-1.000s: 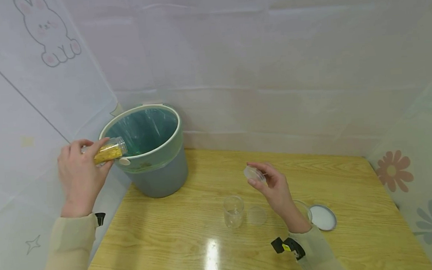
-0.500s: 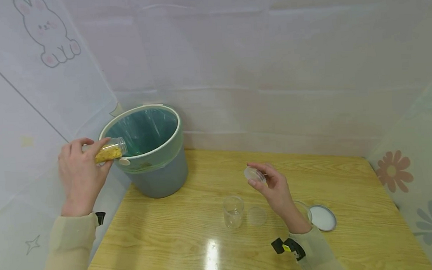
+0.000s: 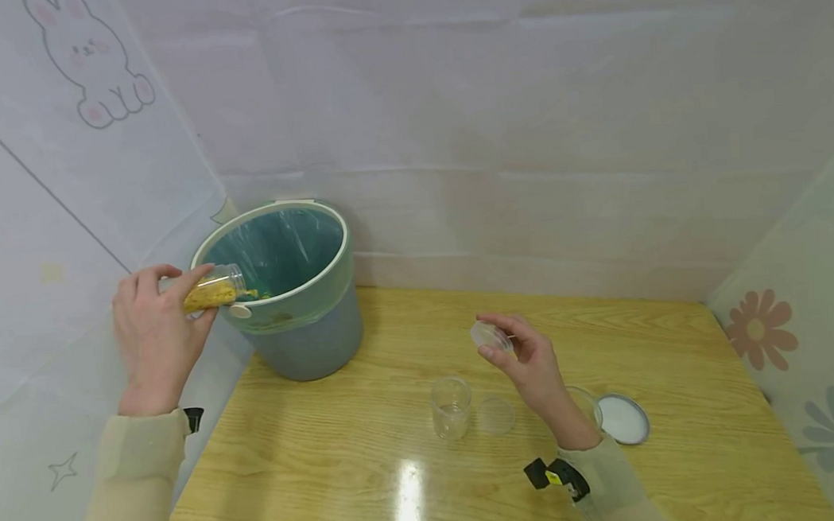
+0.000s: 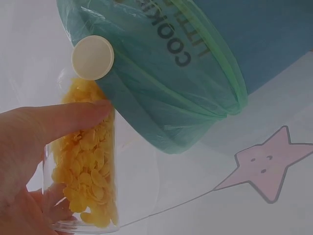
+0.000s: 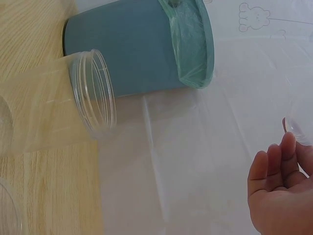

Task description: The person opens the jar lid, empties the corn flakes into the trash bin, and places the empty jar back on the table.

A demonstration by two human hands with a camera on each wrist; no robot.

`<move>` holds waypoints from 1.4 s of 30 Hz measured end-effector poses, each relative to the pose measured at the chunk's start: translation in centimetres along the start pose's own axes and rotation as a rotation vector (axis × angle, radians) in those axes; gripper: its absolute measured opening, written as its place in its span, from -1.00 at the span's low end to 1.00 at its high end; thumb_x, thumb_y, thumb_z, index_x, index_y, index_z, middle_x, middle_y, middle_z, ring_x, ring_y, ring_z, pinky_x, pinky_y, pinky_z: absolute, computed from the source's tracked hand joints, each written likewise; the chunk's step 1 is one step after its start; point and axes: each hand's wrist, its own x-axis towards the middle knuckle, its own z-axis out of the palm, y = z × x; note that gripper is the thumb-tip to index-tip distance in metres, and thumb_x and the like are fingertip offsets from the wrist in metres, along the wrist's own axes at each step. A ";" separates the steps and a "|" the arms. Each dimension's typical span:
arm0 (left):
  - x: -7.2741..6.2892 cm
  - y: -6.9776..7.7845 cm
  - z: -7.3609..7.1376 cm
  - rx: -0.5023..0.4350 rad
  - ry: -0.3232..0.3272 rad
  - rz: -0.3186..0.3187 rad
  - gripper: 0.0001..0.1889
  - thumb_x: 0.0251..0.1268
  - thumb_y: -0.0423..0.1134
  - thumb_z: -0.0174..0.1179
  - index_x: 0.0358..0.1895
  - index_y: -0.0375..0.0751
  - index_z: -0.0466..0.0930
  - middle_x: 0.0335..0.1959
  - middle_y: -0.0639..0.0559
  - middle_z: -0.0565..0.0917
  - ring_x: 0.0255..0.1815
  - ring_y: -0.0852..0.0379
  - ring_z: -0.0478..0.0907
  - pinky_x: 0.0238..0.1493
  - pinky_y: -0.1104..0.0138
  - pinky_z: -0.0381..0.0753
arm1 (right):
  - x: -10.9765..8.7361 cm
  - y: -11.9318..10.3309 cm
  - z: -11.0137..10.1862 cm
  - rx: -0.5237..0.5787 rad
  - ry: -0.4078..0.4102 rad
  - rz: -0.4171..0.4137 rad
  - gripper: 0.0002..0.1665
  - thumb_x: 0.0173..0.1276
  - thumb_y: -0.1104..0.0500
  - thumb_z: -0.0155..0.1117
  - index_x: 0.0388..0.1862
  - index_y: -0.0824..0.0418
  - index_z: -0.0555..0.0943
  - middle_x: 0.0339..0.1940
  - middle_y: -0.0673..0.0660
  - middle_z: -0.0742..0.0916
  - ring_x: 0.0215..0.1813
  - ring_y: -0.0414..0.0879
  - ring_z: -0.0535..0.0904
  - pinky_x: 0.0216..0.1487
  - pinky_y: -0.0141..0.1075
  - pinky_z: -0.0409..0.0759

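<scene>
My left hand [image 3: 154, 332] grips a clear plastic jar [image 4: 80, 166] of yellow flakes [image 4: 88, 156], tipped sideways with its mouth over the rim of the trash bin [image 3: 307, 339]. A few flakes spill from the mouth into the bin, which has a green liner bag [image 4: 161, 98]. My right hand [image 3: 531, 365] pinches a clear plastic lid [image 3: 492, 336] above the table. Below that hand stand an open clear jar [image 3: 451, 408] and, beside it, another clear lid [image 3: 496, 417] lying flat.
A round dish with a white inside [image 3: 623, 420] lies right of my right wrist, next to a clear round rim [image 3: 585, 405] partly hidden by it. The wooden table [image 3: 315, 474] meets cloth-covered walls [image 3: 523, 126] behind and at both sides.
Yellow flakes have slid to the jar's mouth and now drop into the bin. Both hands stay almost where they were, the right still holding the lid.
</scene>
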 end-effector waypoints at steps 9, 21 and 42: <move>0.2 0.0 0.0 0.002 -0.007 0.019 -0.46 -0.10 -0.51 0.55 0.08 -0.17 0.75 -0.02 -0.34 0.54 -0.04 -0.43 0.38 -0.05 -0.22 0.34 | -0.1 0.0 0.0 -0.002 0.004 -0.002 -0.54 0.32 0.54 0.24 0.22 0.48 0.58 0.00 0.31 0.63 -0.13 -0.07 0.51 -0.07 -0.37 0.53; 0.5 -0.2 0.1 -0.004 -0.004 0.067 -0.45 -0.14 -0.55 0.53 0.06 -0.18 0.76 -0.05 -0.32 0.55 -0.02 -0.42 0.38 0.02 -0.23 0.34 | -0.1 0.4 -0.1 0.005 -0.003 -0.013 -0.54 0.33 0.54 0.25 0.22 0.49 0.57 -0.01 0.30 0.64 -0.11 -0.07 0.52 -0.05 -0.36 0.53; 0.9 -0.2 0.2 0.025 -0.028 0.094 -0.41 -0.19 -0.57 0.53 0.07 -0.17 0.76 -0.04 -0.32 0.56 0.00 -0.40 0.37 -0.01 -0.24 0.36 | -0.2 0.4 -0.1 -0.006 -0.002 0.002 -0.53 0.34 0.54 0.24 0.24 0.44 0.58 0.01 0.31 0.64 -0.10 -0.07 0.52 -0.06 -0.38 0.53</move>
